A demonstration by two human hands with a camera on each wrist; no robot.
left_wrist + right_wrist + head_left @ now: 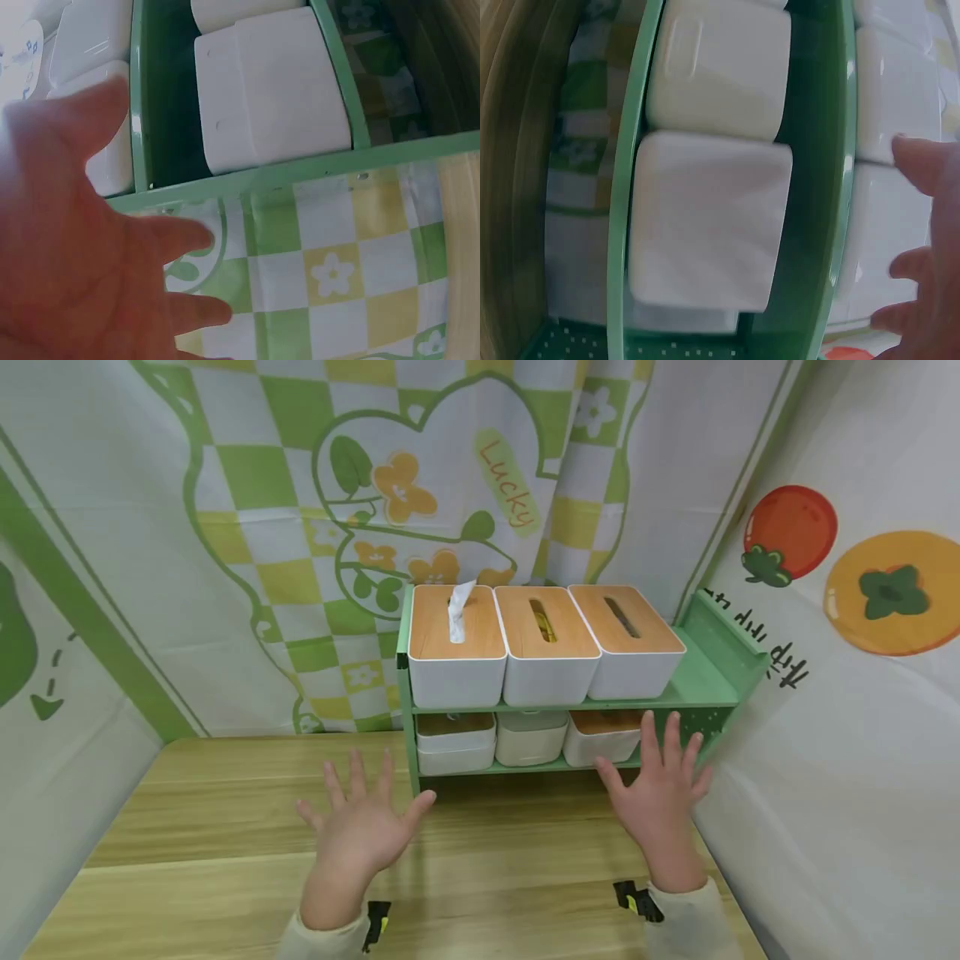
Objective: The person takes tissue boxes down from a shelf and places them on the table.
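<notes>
Both hands are held up with fingers spread in front of a green two-tier shelf [705, 664]. My left hand [360, 827] is left of the shelf's lower corner, over the table, holding nothing. In front of the lower right of the shelf is my right hand [660, 793], also holding nothing. Three white tissue boxes with wooden lids line the upper tier: a left box [457, 683] with a tissue sticking out, a middle box [551, 681], and a right box [637, 675]. Below them sit a white box [456, 758], a cream box [531, 743] and a wood-topped white box [600, 745].
The shelf stands at the back of a wood-grain table [225, 827]. Behind it hangs a checkered curtain [285, 543] in green, yellow and white. A white fabric wall [847, 760] with fruit prints rises close along the right side.
</notes>
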